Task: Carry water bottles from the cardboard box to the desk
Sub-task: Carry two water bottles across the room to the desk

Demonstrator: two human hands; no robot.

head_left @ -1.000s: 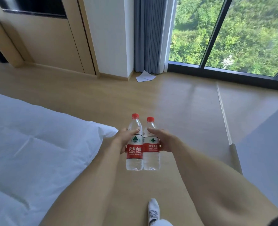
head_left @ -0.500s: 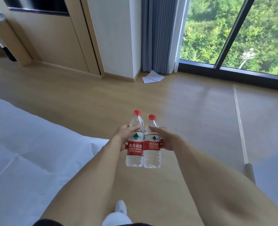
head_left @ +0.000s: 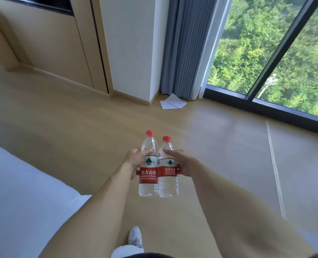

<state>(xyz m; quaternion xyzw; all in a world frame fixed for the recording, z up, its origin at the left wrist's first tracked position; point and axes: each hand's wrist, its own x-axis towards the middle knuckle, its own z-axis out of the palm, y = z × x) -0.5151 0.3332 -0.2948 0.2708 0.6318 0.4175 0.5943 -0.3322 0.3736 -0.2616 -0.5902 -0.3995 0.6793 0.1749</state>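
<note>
Two clear water bottles with red caps and red-and-white labels are held upright side by side in front of me, over the wooden floor. My left hand [head_left: 135,161] grips the left bottle [head_left: 148,175] at its upper label. My right hand [head_left: 182,162] grips the right bottle [head_left: 168,185] the same way. The bottles touch each other. Neither the cardboard box nor the desk top is in view.
A white bed [head_left: 24,202] fills the lower left. Wooden wall panels [head_left: 48,43], a white pillar [head_left: 132,49] and a grey curtain [head_left: 184,49] stand ahead, with white papers [head_left: 173,104] on the floor. A floor-to-ceiling window [head_left: 266,53] is at the right. My white shoe [head_left: 135,237] shows below.
The view has moved forward and turned left: the bed edge has slid back, the wall and curtain are nearer. Both hands still hold the bottles together in the same way.
</note>
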